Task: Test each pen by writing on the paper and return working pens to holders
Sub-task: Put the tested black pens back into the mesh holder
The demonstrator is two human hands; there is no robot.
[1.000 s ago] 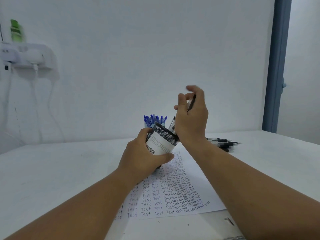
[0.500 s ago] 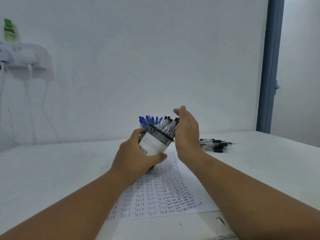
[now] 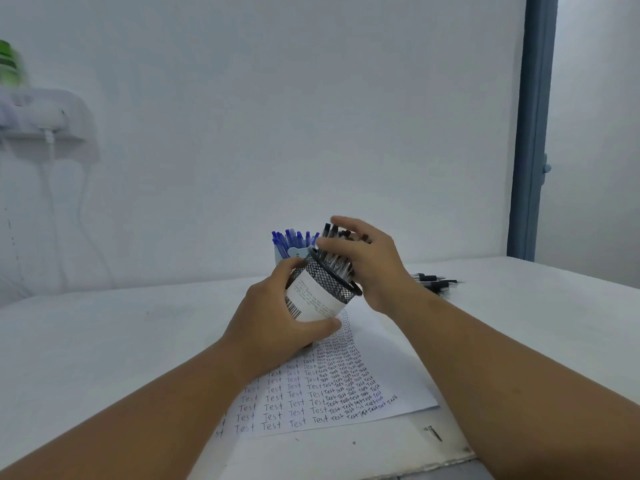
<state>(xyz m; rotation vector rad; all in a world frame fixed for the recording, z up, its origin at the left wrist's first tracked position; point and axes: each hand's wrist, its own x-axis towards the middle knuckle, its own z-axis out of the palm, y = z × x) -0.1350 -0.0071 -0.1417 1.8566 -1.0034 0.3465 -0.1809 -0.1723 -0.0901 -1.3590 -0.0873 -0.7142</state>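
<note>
Two hands share the load: left hand (image 3: pixel 277 320) fingers wrap the tilted holder (image 3: pixel 322 289), right hand (image 3: pixel 370 265) fingers spread over its pens (image 3: pixel 337 263), which could spill if tipped further.

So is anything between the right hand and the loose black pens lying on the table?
Nothing visible. The right hand sits at the mesh holder's mouth, and the loose pens lie just beyond its wrist on bare table.

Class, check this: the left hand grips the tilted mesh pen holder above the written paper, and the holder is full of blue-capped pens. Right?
Not quite. The head view shows the left hand gripping the tilted mesh pen holder, but it holds black pens; the blue-capped pens stand in another holder behind.
</note>
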